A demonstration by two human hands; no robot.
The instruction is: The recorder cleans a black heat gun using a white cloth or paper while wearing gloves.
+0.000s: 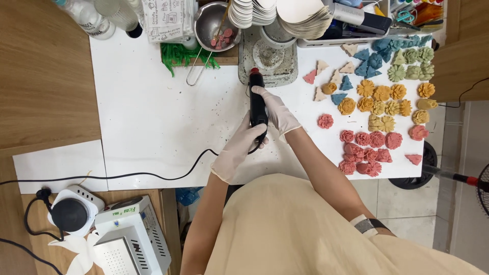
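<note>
Both hands grip one black corded tool (257, 104) near the middle of the white surface (153, 117): left hand (243, 145) low, right hand (275, 109) higher. The tool seems readied for work; next, steady aim toward the coloured flower shapes (374, 109) by the right edge.

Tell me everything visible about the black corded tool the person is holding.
The black tool is a slim, stick-shaped handheld device, plastic-looking, with a red tip pointing away from the person. It lies roughly upright in the picture above the white table. Both gloved hands grip it: the right hand on its upper body, the left hand around its lower end. A black cord trails from its base leftward across the table.
</note>
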